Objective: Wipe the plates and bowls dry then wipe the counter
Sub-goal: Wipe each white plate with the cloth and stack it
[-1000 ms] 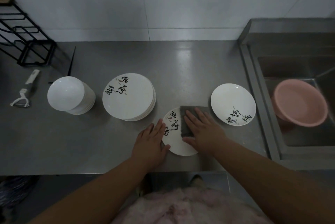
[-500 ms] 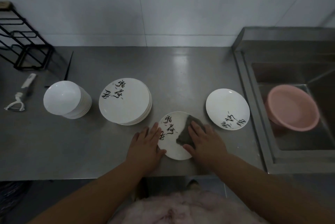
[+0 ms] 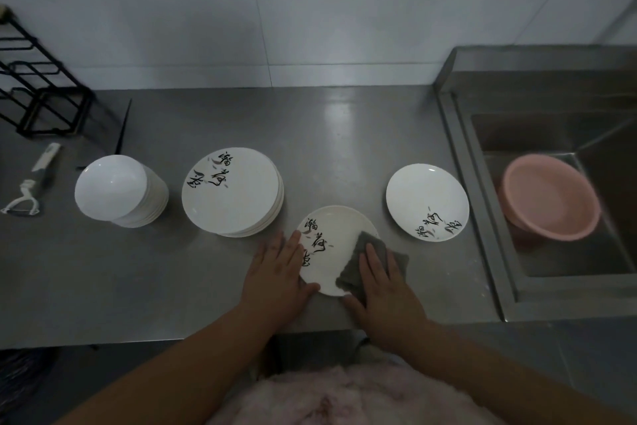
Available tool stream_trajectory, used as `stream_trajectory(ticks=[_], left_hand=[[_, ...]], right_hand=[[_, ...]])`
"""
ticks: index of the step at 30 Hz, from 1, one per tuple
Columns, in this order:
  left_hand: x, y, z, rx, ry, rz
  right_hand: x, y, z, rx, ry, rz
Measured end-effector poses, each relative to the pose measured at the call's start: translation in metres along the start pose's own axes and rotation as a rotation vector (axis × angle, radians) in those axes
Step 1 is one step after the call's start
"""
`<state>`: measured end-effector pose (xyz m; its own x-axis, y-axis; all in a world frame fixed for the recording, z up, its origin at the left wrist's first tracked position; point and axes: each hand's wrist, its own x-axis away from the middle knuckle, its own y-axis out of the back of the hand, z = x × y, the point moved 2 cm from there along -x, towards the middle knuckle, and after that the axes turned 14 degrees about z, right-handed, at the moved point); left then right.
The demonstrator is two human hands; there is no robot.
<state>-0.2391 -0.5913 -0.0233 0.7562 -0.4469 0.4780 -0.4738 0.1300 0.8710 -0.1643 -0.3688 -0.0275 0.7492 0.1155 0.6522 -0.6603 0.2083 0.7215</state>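
Observation:
A small white plate with black brush lettering lies near the front edge of the steel counter. My left hand rests flat on the plate's left rim with fingers straight. Flat on a grey cloth, my right hand presses it onto the plate's right side. To the left stands a stack of larger lettered plates, and further left a stack of white bowls. A single lettered plate lies to the right, by the sink.
A steel sink at the right holds a pink basin. A black wire rack stands at the back left, with a white peeler in front of it. A tiled wall runs behind the counter.
My right hand has slid the grey cloth from the plate's upper part down to its lower right side. My left hand has stayed on the left rim.

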Motion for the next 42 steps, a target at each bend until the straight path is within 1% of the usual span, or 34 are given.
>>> stream_trajectory(ticks=[2, 7, 10, 12, 15, 18, 20, 22, 25, 28, 29, 32, 34, 38, 40, 42], left_hand=[[0.0, -0.003, 0.0, -0.016, 0.003, -0.006], [0.002, -0.005, -0.005, -0.046, 0.056, -0.018], [0.005, -0.006, -0.01, -0.06, 0.057, -0.098], [0.003, -0.005, -0.01, -0.092, 0.016, -0.152], [-0.002, -0.001, -0.002, -0.138, -0.115, -0.161], [-0.006, -0.002, 0.009, -0.156, -0.274, -0.136], [-0.008, -0.004, 0.014, -0.083, -0.303, -0.14], [-0.008, -0.006, 0.012, -0.012, -0.28, -0.114], [-0.006, -0.003, 0.005, 0.041, -0.24, -0.109], [-0.001, -0.003, 0.001, 0.096, -0.229, -0.122], [0.001, -0.004, 0.0, 0.093, -0.228, -0.125], [0.003, -0.009, -0.003, 0.069, -0.232, -0.16], [0.003, -0.012, -0.007, 0.047, -0.22, -0.189], [0.004, -0.012, -0.019, 0.046, -0.181, -0.2], [0.006, -0.006, -0.026, 0.037, -0.192, -0.196], [0.005, -0.002, -0.027, 0.011, -0.199, -0.174]], right_hand=[[0.006, -0.004, 0.001, 0.001, -0.005, -0.006], [-0.033, 0.035, -0.011, -0.001, 0.021, -0.02], [-0.023, 0.023, -0.007, -0.016, 0.009, 0.013], [0.001, 0.004, 0.001, -0.018, 0.039, 0.042], [0.018, 0.0, 0.001, 0.01, 0.079, 0.088], [-0.005, 0.026, -0.014, -0.021, 0.086, 0.023], [-0.023, 0.042, -0.023, -0.028, 0.09, 0.005], [-0.028, 0.04, -0.02, -0.051, 0.07, 0.003], [-0.003, 0.014, -0.001, -0.076, 0.025, 0.007], [0.019, -0.005, 0.008, -0.076, 0.033, 0.08], [0.018, -0.001, 0.006, -0.096, 0.032, 0.087], [-0.003, 0.023, -0.01, -0.164, 0.033, -0.003], [-0.014, 0.034, -0.016, -0.139, 0.035, -0.023], [0.001, 0.011, 0.0, -0.092, 0.037, 0.021], [0.018, -0.004, 0.005, -0.089, 0.088, 0.085], [0.025, -0.004, -0.003, -0.076, 0.139, 0.113]])
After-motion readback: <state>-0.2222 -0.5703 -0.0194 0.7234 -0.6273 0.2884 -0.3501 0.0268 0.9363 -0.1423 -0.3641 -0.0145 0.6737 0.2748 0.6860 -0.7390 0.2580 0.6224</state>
